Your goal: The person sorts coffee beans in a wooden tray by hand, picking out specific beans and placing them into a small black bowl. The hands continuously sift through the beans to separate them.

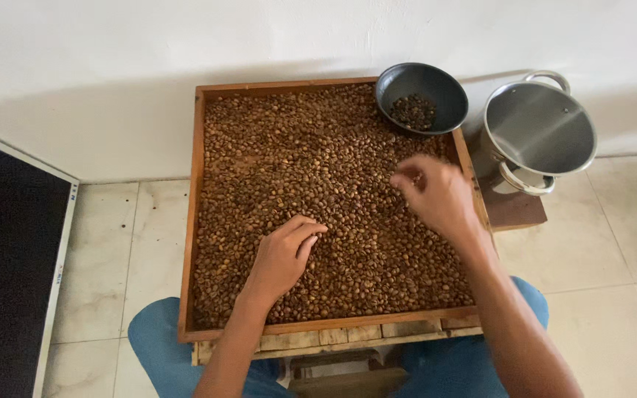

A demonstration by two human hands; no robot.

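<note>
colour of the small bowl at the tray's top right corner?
Dark grey bowl, holding a few dark beans; head view.

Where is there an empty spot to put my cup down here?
The wooden tray is crowded with beans edge to edge, under the left hand and right hand. Free patches: pale floor tiles between tray and dark panel, and tiles right of the steel pot. The grey bowl fills the tray's far right corner.

The left hand (283, 254) lies just below the frame's centre, palm down, fingers (308, 234) curled and pointing to the upper right, forearm rising from the bottom edge. The right hand (436, 195), right of centre, is raised slightly, fingertips pinched together toward the upper left.
</note>
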